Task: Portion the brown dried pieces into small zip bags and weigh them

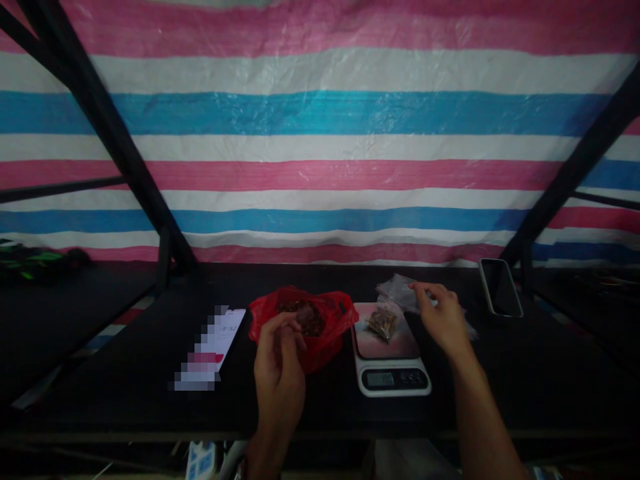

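Observation:
My left hand hovers at the near edge of an open red plastic bag holding dark brown bits; its fingers are curled together, and what they pinch is too small to make out. My right hand reaches over a pile of clear small plastic bags behind the scale, fingers bent and touching the pile. A white digital kitchen scale sits between the hands, with a small clear bag of brown bits lying on its platform.
Everything rests on a black table. A phone lies face up at the right. A white card lies left of the red bag. A striped tarp hangs behind, with black diagonal frame bars at both sides.

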